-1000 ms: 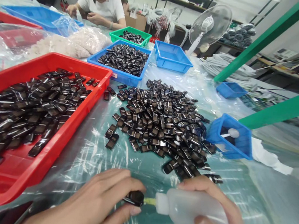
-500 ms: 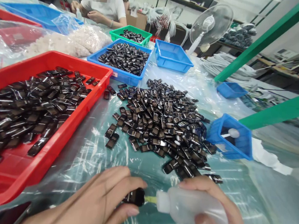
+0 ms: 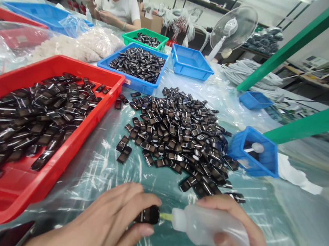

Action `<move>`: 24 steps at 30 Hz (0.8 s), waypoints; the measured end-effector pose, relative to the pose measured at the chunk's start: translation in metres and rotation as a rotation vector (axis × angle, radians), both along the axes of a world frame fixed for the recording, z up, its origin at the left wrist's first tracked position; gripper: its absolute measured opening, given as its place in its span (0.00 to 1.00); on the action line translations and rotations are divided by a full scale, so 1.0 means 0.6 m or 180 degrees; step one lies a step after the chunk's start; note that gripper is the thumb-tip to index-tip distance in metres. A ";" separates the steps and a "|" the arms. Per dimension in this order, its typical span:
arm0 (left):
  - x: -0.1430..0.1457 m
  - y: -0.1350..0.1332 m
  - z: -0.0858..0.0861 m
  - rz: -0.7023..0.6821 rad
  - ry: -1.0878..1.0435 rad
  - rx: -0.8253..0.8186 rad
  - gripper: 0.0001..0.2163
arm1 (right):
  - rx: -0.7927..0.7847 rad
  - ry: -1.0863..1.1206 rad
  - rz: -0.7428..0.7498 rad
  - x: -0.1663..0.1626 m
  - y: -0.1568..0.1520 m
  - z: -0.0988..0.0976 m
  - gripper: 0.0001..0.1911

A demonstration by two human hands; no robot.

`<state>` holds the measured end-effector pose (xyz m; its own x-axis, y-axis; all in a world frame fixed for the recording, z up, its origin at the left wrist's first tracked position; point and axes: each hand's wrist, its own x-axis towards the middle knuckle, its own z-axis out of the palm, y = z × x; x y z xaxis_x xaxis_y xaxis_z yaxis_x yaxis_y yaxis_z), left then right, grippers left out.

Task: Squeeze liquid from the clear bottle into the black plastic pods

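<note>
Between the thumb and fingers of my left hand (image 3: 116, 216) is a small glossy black plastic casing (image 3: 149, 215), its end turned to the right. My right hand (image 3: 241, 229) grips a translucent white squeeze bottle (image 3: 209, 226) lying sideways. The bottle's thin yellowish nozzle (image 3: 166, 216) points left and meets the end of the casing; whether it goes inside I cannot tell. Just beyond both hands, a loose heap of similar black casings (image 3: 175, 132) spreads over the plastic-covered table (image 3: 97, 170).
A red tray (image 3: 71, 144) of black casings stands at left. Farther back are a blue tray (image 3: 156, 83) and a green tray (image 3: 126, 38) of dark pieces. A small blue bin (image 3: 261, 164) holding a white spoon-like piece sits right. A person (image 3: 117, 10) works across the table.
My hands, the casing and the bottle stay almost in place, nozzle still at the casing. Across the table, the other person's hand has risen with a thin stick-like thing.
</note>
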<state>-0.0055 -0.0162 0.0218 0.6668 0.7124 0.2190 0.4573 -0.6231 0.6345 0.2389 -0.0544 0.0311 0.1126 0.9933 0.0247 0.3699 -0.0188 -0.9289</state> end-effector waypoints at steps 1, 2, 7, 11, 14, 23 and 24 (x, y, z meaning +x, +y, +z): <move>-0.001 0.000 0.001 -0.0015 0.0055 0.0037 0.12 | -0.0002 0.0008 0.0003 0.000 0.000 0.000 0.19; -0.001 0.000 0.002 -0.0040 0.0091 0.0060 0.12 | -0.0008 0.0017 0.0010 -0.001 -0.001 -0.001 0.18; 0.002 -0.001 -0.004 0.0046 -0.0122 -0.0003 0.11 | -0.0062 0.0089 0.0061 -0.002 0.001 0.002 0.18; 0.005 0.000 -0.010 0.0495 -0.0376 -0.0349 0.12 | -0.0390 0.0456 0.0068 0.001 0.012 0.001 0.18; 0.006 0.003 -0.014 0.0954 -0.0751 -0.0512 0.12 | -0.0643 0.0629 0.0118 0.002 0.022 -0.009 0.20; 0.015 0.007 -0.024 0.1812 -0.1486 -0.1025 0.12 | 0.0438 -0.0871 0.0568 -0.042 0.063 -0.061 0.15; 0.014 0.008 -0.024 0.1778 -0.1458 -0.1072 0.12 | 0.0545 -0.0995 0.0451 -0.044 0.066 -0.065 0.15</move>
